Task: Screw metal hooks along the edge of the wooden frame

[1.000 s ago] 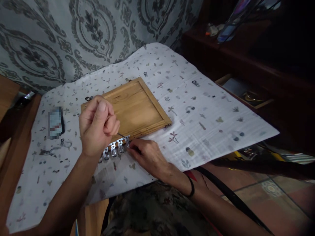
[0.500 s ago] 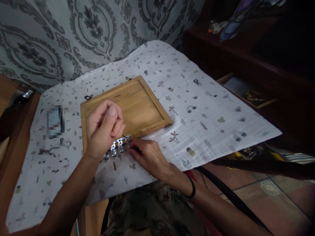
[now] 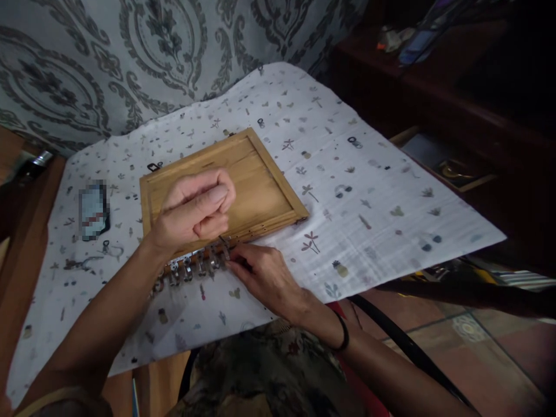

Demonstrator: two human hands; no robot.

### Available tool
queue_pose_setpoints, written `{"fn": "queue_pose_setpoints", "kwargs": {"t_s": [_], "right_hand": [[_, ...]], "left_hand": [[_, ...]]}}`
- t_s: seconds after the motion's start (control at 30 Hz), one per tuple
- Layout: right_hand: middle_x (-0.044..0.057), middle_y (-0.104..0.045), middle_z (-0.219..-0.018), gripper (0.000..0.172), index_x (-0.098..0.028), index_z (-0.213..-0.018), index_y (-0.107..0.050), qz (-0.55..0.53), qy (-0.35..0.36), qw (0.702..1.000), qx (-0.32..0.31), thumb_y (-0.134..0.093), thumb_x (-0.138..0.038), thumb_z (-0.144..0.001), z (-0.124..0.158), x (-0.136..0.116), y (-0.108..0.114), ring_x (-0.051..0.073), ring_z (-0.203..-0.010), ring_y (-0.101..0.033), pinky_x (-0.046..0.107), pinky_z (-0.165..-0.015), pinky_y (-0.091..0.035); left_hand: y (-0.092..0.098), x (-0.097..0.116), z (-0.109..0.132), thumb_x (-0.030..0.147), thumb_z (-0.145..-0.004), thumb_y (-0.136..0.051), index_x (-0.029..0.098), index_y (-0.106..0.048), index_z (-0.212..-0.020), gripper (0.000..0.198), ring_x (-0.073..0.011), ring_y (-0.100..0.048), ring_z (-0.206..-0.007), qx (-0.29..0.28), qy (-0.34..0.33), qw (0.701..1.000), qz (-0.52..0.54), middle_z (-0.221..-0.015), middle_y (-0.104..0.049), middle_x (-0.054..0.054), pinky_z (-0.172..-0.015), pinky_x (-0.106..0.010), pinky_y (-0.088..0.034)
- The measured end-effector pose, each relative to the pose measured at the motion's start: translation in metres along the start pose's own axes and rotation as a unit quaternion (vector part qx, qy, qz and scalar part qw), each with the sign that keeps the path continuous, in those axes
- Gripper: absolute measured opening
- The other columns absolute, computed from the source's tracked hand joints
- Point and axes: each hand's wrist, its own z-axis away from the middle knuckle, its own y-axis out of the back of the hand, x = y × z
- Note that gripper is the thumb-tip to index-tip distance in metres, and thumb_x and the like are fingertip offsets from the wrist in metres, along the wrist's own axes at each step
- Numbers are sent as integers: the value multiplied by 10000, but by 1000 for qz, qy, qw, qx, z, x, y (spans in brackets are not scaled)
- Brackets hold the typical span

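A framed wooden panel point(image 3: 256, 179) lies on the patterned cloth. Along its near edge runs a shiny metal strip with several hooks or clips point(image 3: 201, 263). My left hand point(image 3: 197, 205) is closed in a fist above the panel, thumb on top; what it holds, if anything, is hidden. A thin dark piece shows just below that fist, by the strip's right end. My right hand point(image 3: 267, 275) pinches the rightmost metal piece at the strip's end, with its fingers bent and its fingertips partly hidden.
White printed cloth point(image 3: 369, 226) covers the table. A phone point(image 3: 94, 210), partly pixelated, rests at the left. Small dark metal rings point(image 3: 153, 167) sit at the panel's far edge. A drawer point(image 3: 452, 168) stands open at the right, and a patterned curtain point(image 3: 165, 46) hangs behind.
My left fist has moved right and turned, uncovering more of the metal strip's left part. My right hand stays at the strip's right end. The view has shifted slightly.
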Motion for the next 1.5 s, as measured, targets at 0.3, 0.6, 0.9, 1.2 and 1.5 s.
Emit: {"fn": "queue_pose_setpoints", "kwargs": {"t_s": [0.3, 0.6, 0.9, 1.2, 1.5], "right_hand": [[13, -717, -721, 90, -189, -821, -693, -16, -15, 1000, 15, -658, -172, -902, -2, 1, -1, 144, -634, -608, 243, -623, -394], [16, -742, -752, 86, -203, -847, -705, -18, -1, 999, 35, -629, -200, -887, -2, 5, -3, 150, -664, -657, 245, -631, -446], [4, -704, -666, 367, -184, -1248, -715, 41, 0, 998, 40, -607, -294, -915, -3, 5, -5, 149, -547, -574, 265, -571, -438], [-12, -651, -653, 356, -164, -1226, -690, 48, 84, 986, 139, -600, -347, -935, 11, -9, -13, 127, -485, -560, 238, -503, -494], [104, -735, -1252, 687, -265, -1575, -355, -133, 168, 971, -106, -539, -197, -917, 27, -47, -47, 229, -1081, -750, 344, -902, -634]], "left_hand": [[-21, 7, -3, 344, -969, -666, 190, -541, -739, 304, -39, -205, -373, 188, -138, 971, -58, -487, -284, 112, -377, -165, -207], [-31, 43, 57, 196, -1043, -442, 198, -559, -729, 336, -68, -40, -395, 413, -190, 890, -33, -447, -166, 103, -373, -195, -156], [-47, -3, 137, 274, -974, -628, 187, -615, -767, 225, -53, -113, -392, 463, -206, 861, -50, -465, -233, 109, -412, -181, -220], [-80, -41, 162, 311, -1052, -505, 199, -581, -841, 251, -87, -413, -527, 465, -144, 849, -207, -621, -440, 43, -524, -204, -358], [-92, -33, 153, 323, -1061, -408, 193, -544, -1093, 190, -162, -597, -741, 340, -218, 820, -405, -797, -621, -33, -725, -283, -508]]}}
